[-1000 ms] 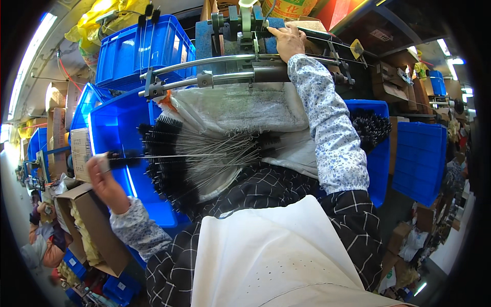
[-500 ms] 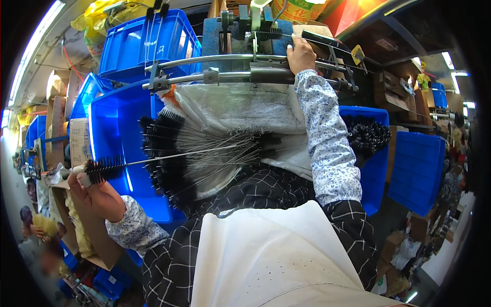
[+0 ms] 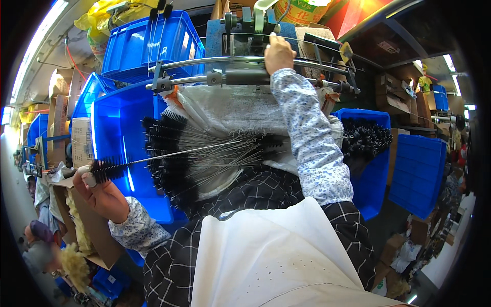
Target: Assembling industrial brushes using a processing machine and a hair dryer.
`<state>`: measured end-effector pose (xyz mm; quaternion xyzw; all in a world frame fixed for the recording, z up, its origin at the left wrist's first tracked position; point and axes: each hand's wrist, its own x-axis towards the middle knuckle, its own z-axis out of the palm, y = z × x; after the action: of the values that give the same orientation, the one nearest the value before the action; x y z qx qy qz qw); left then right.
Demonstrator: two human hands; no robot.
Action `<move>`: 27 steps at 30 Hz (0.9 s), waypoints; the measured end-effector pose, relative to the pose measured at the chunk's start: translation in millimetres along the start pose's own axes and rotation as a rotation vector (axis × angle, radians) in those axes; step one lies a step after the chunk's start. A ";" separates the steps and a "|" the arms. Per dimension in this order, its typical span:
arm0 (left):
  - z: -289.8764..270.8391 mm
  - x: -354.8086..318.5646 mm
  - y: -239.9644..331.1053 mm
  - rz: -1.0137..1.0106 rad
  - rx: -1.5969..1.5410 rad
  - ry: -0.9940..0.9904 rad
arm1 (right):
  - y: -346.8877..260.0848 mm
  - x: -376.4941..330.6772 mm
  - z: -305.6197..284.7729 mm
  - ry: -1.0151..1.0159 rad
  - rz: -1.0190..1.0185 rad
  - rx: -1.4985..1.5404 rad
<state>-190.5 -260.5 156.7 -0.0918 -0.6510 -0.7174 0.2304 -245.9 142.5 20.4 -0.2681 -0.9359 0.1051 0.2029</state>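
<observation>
Left hand (image 3: pixel 107 200): fingers closed on the bristled end of a black brush (image 3: pixel 110 169), its wire shaft reaching rightward over the brush bundle (image 3: pixel 166 161). Right hand (image 3: pixel 280 54): fingers at the blue machine (image 3: pixel 215 40), whether gripping cannot be told. Sound handling: pinch lightly, keep the shaft straight and clear of neighbouring wires

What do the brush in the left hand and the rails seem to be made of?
Brush: matte black bristles, probably plastic, being fine and stiff-looking; its thin, silvery stem looks like metal wire. Rails: polished metal, perhaps steel, judging by their bright highlights.
</observation>
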 end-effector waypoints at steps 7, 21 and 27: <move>13.0 -5.3 -4.8 -0.033 -0.160 -0.141 | 6.7 0.5 -3.0 0.001 -0.034 -0.056; 39.3 -15.6 -27.0 -0.223 -0.362 -0.240 | 134.2 55.6 -31.7 -0.151 0.054 -0.357; 38.9 -23.7 -38.1 -0.344 -0.325 -0.310 | 159.8 39.4 -94.4 -0.410 -0.231 0.059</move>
<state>-193.3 -215.7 117.8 -0.1243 -0.5610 -0.8183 -0.0147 -161.9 305.5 68.9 -0.1264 -0.9785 0.1609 0.0271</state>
